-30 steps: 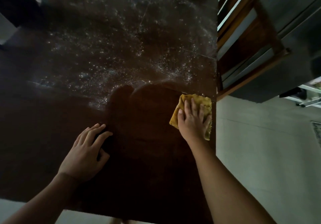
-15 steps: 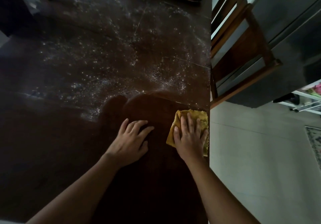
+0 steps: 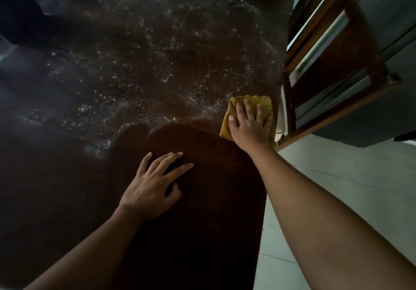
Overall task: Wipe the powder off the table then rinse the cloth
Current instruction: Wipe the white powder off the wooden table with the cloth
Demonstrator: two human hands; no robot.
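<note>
A folded mustard-yellow cloth (image 3: 261, 100) is pressed flat beneath the straight fingers (image 3: 247, 107) of the right hand (image 3: 249, 126), by the dark brown wooden table's (image 3: 202, 233) right edge, just beside scattered white powder (image 3: 157, 71). The left hand (image 3: 153, 186) is laid flat on the table, fingers spread, nothing held. Much of the cloth is hidden, seemingly its nearer half.

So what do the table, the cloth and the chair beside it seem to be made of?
Table: probably dark brown wood or wood veneer; it is smooth with a dull sheen, and thin seam lines cross the top.
Cloth: soft yellow fabric, maybe microfibre; it lies folded with a fuzzy edge.
Chair: mid-brown wood, seemingly varnished; its rails catch the light.
</note>
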